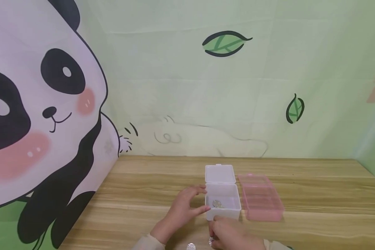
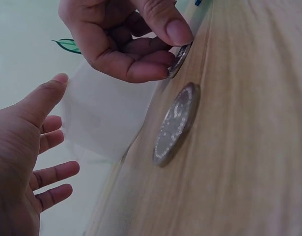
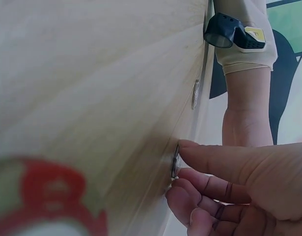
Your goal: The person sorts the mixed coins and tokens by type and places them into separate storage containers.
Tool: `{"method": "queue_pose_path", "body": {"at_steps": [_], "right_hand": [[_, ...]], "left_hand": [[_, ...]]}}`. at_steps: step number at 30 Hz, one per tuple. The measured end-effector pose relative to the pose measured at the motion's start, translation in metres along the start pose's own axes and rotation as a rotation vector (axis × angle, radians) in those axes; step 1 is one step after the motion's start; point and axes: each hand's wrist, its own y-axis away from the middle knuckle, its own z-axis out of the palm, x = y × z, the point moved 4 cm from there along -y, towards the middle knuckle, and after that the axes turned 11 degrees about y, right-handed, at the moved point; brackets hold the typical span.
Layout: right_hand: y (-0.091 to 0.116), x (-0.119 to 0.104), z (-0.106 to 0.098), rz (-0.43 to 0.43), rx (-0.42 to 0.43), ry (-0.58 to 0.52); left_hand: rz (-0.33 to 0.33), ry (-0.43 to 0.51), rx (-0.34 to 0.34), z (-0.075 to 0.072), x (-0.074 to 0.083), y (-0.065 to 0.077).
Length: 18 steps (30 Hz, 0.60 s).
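A small white box (image 1: pixel 223 214) stands on the wooden table with its lid (image 1: pixel 219 174) folded back. Silver coins (image 1: pixel 217 203) lie inside it; their exact number is hard to make out. At the box's left side is my left hand (image 1: pixel 185 205), fingers spread and fairly straight, thumb by the near left corner. Just in front of the box, my right hand (image 1: pixel 229 233) pinches a silver coin (image 2: pixel 181 61) between thumb and fingers, low over the table. Another silver coin (image 2: pixel 175 125) lies flat on the table, left of the pinched one in the head view.
Right of the white box lies a pink translucent box (image 1: pixel 263 199), close beside it. The wooden table (image 1: pixel 325 194) ends at a printed cloth backdrop (image 1: pixel 181 86) with a panda and leaves. A blurred red-and-green print (image 3: pixel 52 191) shows in the right wrist view's lower corner.
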Motion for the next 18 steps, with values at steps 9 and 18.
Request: {"method": "queue_pose_path", "body": {"at_steps": [9,18], "right_hand": [[-0.0010,-0.0009,-0.0003,0.002,0.002,-0.008],[-0.0017,0.0009,0.0004,-0.026,0.040,-0.036]], "left_hand": [[0.006,0.001,0.005,-0.0010,0.0019,-0.0004],[0.006,-0.013,0.004,0.0002,0.0003,-0.0007]]}}
